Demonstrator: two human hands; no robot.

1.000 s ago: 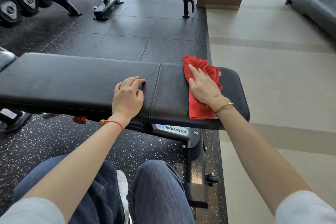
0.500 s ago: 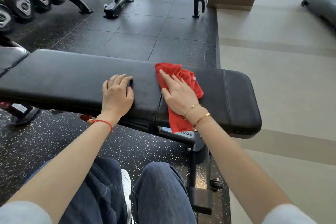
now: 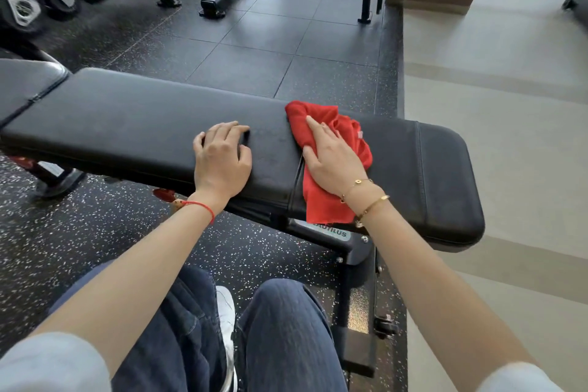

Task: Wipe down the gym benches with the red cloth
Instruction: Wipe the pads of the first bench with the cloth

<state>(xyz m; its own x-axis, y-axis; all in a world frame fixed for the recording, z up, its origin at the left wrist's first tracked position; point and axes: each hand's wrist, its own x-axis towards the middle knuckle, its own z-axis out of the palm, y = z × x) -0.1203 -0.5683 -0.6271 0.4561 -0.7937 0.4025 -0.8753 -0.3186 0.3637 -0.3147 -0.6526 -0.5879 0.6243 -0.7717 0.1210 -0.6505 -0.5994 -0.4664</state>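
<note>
Red cloth (image 3: 331,169) crumpled across black bench (image 3: 133,130) seam, near edge probably overhanging.

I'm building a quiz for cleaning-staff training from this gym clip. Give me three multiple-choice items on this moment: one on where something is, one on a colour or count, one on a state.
1. Where does the cloth lie?
A. On the floor
B. On the near bench, across the seam between its pads
C. On the dumbbell rack

2. What colour is the string on the left wrist?
A. Red
B. Green
C. White

3. How does the right hand meet the cloth?
A. Lifts it off the bench
B. Presses it flat with straight fingers
C. Does not touch it

Answers:
1 B: the red cloth is spread on the near bench, its lower edge hanging over the front.
2 A: a red string circles the wrist behind the left hand.
3 B: the right hand lies on the cloth, fingers extended.
</note>
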